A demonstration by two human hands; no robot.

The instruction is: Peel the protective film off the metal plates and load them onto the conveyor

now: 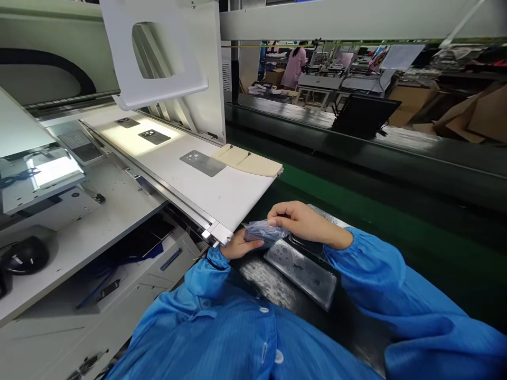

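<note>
My left hand (240, 245) is wrapped round a bluish-grey packet in clear crinkled plastic (259, 232), just past the end of a white conveyor belt (233, 192). My right hand (303, 221) pinches the upper right edge of the same plastic between thumb and fingers. What lies inside the packet cannot be made out. Below my hands, a dark phone back panel with camera holes (301, 272) lies on a dark surface, apparently in a clear tray. On the belt lie a grey phone back panel (203, 163) and two darker ones farther back, one being a panel (154, 137) under bright light.
A cream guide plate (253, 161) sits along the belt's right edge. The white machine cover (158, 58) hangs above the belt. To the left is a grey bench with a black mouse (26, 256). A dark green conveyor runs behind; a person in pink (295, 66) stands far off.
</note>
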